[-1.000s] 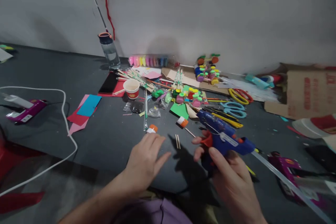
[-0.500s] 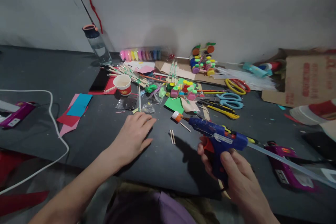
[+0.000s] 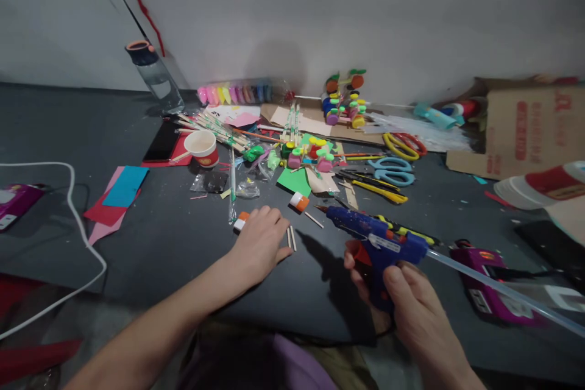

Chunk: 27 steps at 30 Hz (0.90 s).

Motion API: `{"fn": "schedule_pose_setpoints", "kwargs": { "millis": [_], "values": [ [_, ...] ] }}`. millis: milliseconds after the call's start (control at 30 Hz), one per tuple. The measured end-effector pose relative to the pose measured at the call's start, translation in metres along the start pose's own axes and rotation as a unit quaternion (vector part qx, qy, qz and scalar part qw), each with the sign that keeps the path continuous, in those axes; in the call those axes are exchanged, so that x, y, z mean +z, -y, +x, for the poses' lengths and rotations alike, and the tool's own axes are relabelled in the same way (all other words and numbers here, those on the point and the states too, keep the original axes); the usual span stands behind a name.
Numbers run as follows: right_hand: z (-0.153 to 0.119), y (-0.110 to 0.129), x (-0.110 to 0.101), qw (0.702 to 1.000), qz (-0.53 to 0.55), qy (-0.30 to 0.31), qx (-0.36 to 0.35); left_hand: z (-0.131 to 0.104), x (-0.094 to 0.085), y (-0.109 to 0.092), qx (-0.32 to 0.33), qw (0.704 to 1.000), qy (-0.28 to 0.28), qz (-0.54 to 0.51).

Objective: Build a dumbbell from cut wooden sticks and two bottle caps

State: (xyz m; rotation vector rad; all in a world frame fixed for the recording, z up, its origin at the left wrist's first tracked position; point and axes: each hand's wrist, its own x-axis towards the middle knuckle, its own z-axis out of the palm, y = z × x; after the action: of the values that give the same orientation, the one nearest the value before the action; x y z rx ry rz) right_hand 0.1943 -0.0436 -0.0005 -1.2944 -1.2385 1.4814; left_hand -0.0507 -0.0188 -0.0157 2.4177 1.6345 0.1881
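Note:
My right hand is wrapped round a blue glue gun, its nozzle pointing left and a long clear glue stick poking out of its back. My left hand is low over the table, thumb apart from the curved fingers, holding nothing that I can see. Two short wooden sticks lie right by its fingertips. An orange-and-white cap-like piece lies just left of the nozzle, with another short stick below it. A second orange-and-white piece shows partly behind my left hand.
Behind lie a paper cup, green paper, blue scissors and colourful clay models. A water bottle leans at the back left. A white cable curves across the left; a purple device sits at the right.
My left hand has moved right, up to the two short sticks, uncovering a second orange-and-white piece. The glue gun stays in my right hand. The whole view has shifted slightly.

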Motion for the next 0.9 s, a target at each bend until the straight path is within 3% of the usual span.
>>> {"fn": "schedule_pose_setpoints", "kwargs": {
  "millis": [300, 633, 767, 900],
  "values": [
    [0.016, 0.005, 0.005, 0.999, -0.033, 0.027, -0.004, -0.006, -0.005, 0.006, 0.016, 1.000, -0.009, -0.005],
    [0.021, 0.006, 0.007, 0.999, -0.045, 0.011, 0.002, 0.006, -0.001, -0.007, 0.016, 0.999, -0.028, -0.012],
    [0.022, 0.008, 0.006, 0.999, -0.051, 0.004, 0.009, 0.004, 0.000, -0.001, 0.032, 0.996, -0.072, -0.047],
    [0.030, 0.010, 0.003, 0.999, -0.043, 0.010, 0.013, 0.002, -0.012, 0.017, 0.030, 0.982, -0.165, -0.090]
  ]
}}
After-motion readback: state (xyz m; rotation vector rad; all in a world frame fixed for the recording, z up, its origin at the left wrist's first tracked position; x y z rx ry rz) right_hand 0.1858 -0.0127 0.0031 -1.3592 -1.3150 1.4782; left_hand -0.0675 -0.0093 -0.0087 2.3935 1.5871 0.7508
